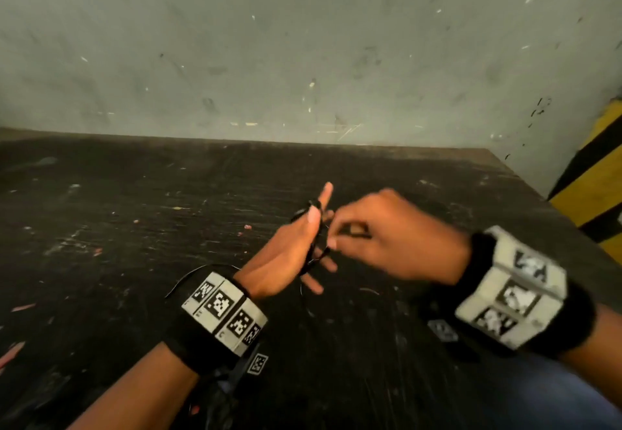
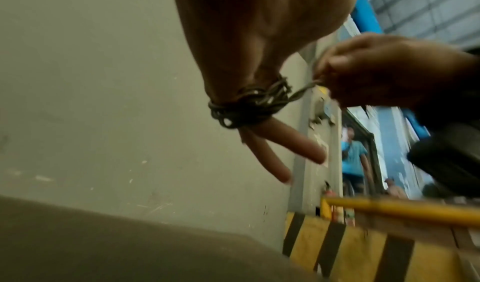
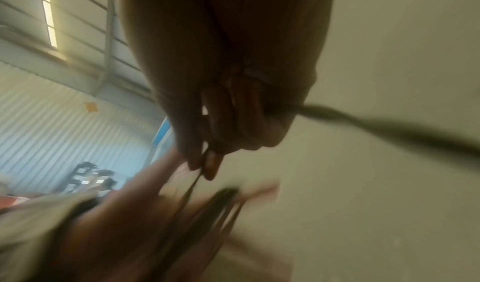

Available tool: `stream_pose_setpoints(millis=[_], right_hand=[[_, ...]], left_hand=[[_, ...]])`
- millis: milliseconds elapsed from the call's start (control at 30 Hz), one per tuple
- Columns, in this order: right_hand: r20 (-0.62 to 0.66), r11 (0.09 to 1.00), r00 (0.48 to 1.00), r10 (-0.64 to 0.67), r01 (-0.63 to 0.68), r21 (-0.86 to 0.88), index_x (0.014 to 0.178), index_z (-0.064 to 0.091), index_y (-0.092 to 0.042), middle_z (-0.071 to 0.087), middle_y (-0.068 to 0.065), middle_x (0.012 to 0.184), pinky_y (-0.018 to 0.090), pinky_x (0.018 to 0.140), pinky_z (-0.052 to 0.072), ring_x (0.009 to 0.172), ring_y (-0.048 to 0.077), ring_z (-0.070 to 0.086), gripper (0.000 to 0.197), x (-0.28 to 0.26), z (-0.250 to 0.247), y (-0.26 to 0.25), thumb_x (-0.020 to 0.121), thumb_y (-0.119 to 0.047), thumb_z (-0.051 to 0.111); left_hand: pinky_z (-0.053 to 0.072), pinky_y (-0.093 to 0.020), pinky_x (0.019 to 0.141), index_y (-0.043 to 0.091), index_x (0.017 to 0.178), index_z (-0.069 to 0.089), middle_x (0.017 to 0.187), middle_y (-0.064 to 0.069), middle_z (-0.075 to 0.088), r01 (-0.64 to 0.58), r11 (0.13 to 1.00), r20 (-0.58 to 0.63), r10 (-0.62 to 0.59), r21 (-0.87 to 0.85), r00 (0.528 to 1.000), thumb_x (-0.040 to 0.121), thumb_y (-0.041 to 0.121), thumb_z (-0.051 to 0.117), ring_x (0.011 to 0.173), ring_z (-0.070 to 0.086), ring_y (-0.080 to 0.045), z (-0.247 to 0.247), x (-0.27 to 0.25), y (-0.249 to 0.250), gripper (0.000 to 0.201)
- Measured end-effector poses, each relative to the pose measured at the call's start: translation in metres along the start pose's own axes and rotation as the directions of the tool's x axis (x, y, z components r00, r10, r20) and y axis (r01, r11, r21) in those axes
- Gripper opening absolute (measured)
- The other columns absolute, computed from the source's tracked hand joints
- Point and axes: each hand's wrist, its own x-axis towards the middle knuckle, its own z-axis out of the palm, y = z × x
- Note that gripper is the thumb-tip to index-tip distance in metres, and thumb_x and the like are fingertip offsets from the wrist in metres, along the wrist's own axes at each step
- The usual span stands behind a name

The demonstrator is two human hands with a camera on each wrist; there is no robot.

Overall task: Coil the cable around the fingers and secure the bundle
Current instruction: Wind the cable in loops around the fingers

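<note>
Head view: my left hand point(image 1: 286, 254) is held above the dark desk point(image 1: 134, 227), fingers straight, with the cable point(image 2: 249, 103) wound in several dark turns round them. Left wrist view: the turns sit at the base of two straight fingers point(image 2: 288, 142). My right hand point(image 1: 393, 244), just beside, pinches the cable's free run between thumb and curled fingers point(image 3: 210, 163). A loose length trails out of the fist. Right wrist view is blurred.
</note>
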Motion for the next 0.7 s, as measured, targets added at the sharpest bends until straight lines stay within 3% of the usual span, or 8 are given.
stream_pose_setpoints(millis=[67, 167, 267, 366, 466, 533, 600, 700], right_hand=[[-0.016, 1.0, 1.0, -0.012, 0.012, -0.025, 0.078, 0.071, -0.019, 0.055, -0.016, 0.051, 0.01, 0.05, 0.032, 0.05, -0.003, 0.05, 0.007, 0.003, -0.029, 0.008, 0.081, -0.026, 0.068], [-0.08, 0.996, 0.994, -0.073, 0.07, -0.05, 0.076, 0.072, -0.017, 0.056, -0.017, 0.053, 0.01, 0.05, 0.033, 0.051, -0.002, 0.054, 0.019, 0.006, -0.05, 0.028, 0.08, -0.035, 0.067], [-0.14, 0.996, 0.99, -0.033, 0.021, -0.084, 0.073, 0.069, -0.016, 0.065, -0.001, 0.062, 0.029, 0.053, 0.043, 0.053, 0.012, 0.057, 0.042, 0.008, -0.028, 0.061, 0.085, -0.052, 0.051], [-0.175, 0.998, 0.983, 0.053, -0.055, -0.003, 0.071, 0.066, -0.013, 0.068, 0.001, 0.065, 0.033, 0.058, 0.047, 0.058, 0.015, 0.06, 0.052, 0.001, 0.018, 0.081, 0.089, -0.05, 0.034], [-0.136, 0.988, 0.985, 0.105, -0.088, 0.129, 0.077, 0.061, -0.015, 0.065, -0.002, 0.063, 0.035, 0.059, 0.048, 0.06, 0.007, 0.061, 0.042, -0.01, 0.063, 0.068, 0.093, -0.042, 0.033], [-0.041, 0.982, 0.995, 0.089, -0.081, 0.172, 0.091, 0.061, -0.02, 0.064, -0.008, 0.072, 0.033, 0.067, 0.049, 0.066, 0.002, 0.06, 0.025, -0.015, 0.08, 0.048, 0.096, -0.032, 0.04], [0.047, 0.983, 0.998, 0.042, -0.049, 0.175, 0.107, 0.06, -0.015, 0.068, -0.001, 0.093, 0.027, 0.08, 0.047, 0.087, 0.008, 0.062, 0.022, -0.016, 0.085, 0.029, 0.094, -0.026, 0.047], [0.141, 0.99, 0.99, 0.007, -0.027, 0.142, 0.101, 0.06, -0.01, 0.068, 0.009, 0.095, 0.032, 0.079, 0.049, 0.089, 0.021, 0.064, 0.018, -0.015, 0.073, 0.012, 0.092, -0.023, 0.051]], left_hand=[[0.059, -0.04, 0.052, 0.048, 0.14, 0.022, 0.152, -0.002, 0.035, 0.077, 0.993, 0.168, -0.092, 0.091, 0.981, 0.044, 0.098, 0.023, 0.087, 0.07, -0.03, 0.003, -0.007, -0.01, 0.109], [0.058, -0.032, 0.047, 0.052, 0.138, 0.026, 0.148, -0.005, 0.041, 0.182, 0.981, 0.405, -0.141, -0.065, 0.903, 0.046, 0.096, 0.021, 0.085, 0.069, -0.032, 0.006, -0.019, -0.002, 0.102], [0.056, -0.03, 0.043, 0.043, 0.142, 0.029, 0.141, -0.012, 0.051, 0.19, 0.922, 0.509, 0.009, -0.338, 0.861, 0.049, 0.093, 0.024, 0.081, 0.069, -0.032, 0.006, -0.025, 0.014, 0.105], [0.056, -0.031, 0.041, 0.042, 0.143, 0.028, 0.138, -0.016, 0.053, 0.112, 0.842, 0.413, 0.139, -0.527, 0.9, 0.052, 0.09, 0.012, 0.079, 0.07, -0.032, 0.005, -0.021, 0.026, 0.104], [0.058, -0.034, 0.045, 0.041, 0.145, 0.019, 0.139, -0.015, 0.053, 0.015, 0.774, 0.199, 0.144, -0.633, 0.969, 0.06, 0.085, 0.004, 0.087, 0.07, -0.036, 0.002, -0.01, 0.03, 0.097], [0.06, -0.038, 0.051, 0.043, 0.146, 0.012, 0.144, -0.012, 0.047, -0.066, 0.78, 0.046, 0.121, -0.623, 0.992, 0.062, 0.083, 0.005, 0.095, 0.068, -0.039, 0.001, -0.002, 0.029, 0.093], [0.061, -0.043, 0.058, 0.044, 0.146, 0.006, 0.15, -0.01, 0.038, -0.125, 0.806, -0.064, 0.108, -0.578, 0.992, 0.065, 0.08, 0.004, 0.1, 0.067, -0.039, 0.002, 0.004, 0.027, 0.088], [0.06, -0.048, 0.064, 0.048, 0.144, 0.003, 0.155, -0.007, 0.028, -0.144, 0.864, -0.167, 0.07, -0.483, 0.983, 0.07, 0.076, 0.001, 0.097, 0.068, -0.034, 0.005, 0.013, 0.021, 0.08]])
